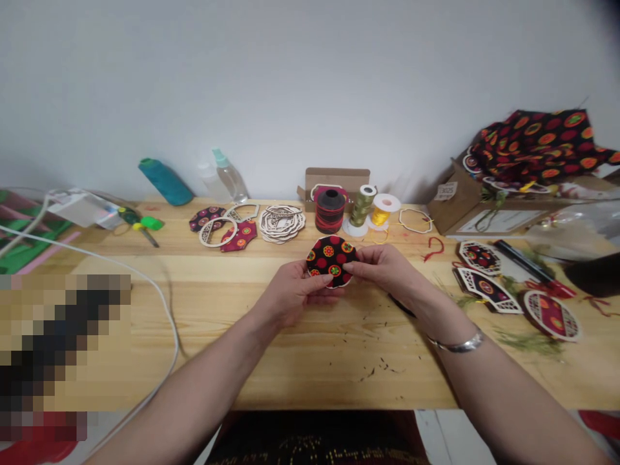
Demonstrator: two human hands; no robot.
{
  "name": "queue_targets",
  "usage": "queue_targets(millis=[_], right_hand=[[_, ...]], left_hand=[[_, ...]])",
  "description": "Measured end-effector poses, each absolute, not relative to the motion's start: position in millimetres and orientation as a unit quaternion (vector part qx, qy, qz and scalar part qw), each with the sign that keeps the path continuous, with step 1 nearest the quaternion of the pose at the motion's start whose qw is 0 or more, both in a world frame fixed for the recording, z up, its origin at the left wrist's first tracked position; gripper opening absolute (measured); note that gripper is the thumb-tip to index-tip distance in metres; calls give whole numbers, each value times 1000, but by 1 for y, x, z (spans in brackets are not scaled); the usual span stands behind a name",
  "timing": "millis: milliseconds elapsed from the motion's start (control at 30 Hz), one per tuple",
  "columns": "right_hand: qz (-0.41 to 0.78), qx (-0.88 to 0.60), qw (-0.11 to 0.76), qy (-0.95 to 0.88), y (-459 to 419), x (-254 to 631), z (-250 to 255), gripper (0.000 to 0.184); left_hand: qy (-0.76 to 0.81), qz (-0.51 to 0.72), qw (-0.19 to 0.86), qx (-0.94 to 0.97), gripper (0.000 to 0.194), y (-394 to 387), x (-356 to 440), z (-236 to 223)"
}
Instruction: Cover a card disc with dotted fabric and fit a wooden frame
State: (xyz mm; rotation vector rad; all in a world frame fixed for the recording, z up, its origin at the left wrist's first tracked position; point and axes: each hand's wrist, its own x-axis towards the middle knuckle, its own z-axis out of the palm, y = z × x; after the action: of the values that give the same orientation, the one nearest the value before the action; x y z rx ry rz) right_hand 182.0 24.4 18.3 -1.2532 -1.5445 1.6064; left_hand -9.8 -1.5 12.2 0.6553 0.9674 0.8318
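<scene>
I'm holding a round disc covered in black dotted fabric (330, 261) over the wooden counter (339, 368), gripped between both hands: the left hand (295, 292) pinches its lower left edge, the right hand (382, 268) its right edge. Just behind it stand a black-and-red ribbon spool (331, 210), a green thread spool (362, 205) and a yellow thread spool (382, 213), with a stack of laser-cut wooden frames (281, 223) farther left.
</scene>
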Motion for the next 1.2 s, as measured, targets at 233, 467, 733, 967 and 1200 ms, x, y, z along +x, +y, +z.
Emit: queue_targets(millis=[233,467,733,967,1200], right_hand=[[569,-513,362,-531,23,181,23,55],[575,-495,331,-561,27,180,18,37],[594,-467,311,-576,28,183,19,27],[590,-456,284,-604,28,184,14,29],[434,-526,286,-673,25,190,38,46]], left_hand=[[455,410,736,288,23,0,-9,14],[457,408,736,287,26,-2,-9,14],[429,391,751,315,32,2,-13,18],[448,349,741,358,40,2,-16,17],[454,398,728,327,31,2,-16,17]])
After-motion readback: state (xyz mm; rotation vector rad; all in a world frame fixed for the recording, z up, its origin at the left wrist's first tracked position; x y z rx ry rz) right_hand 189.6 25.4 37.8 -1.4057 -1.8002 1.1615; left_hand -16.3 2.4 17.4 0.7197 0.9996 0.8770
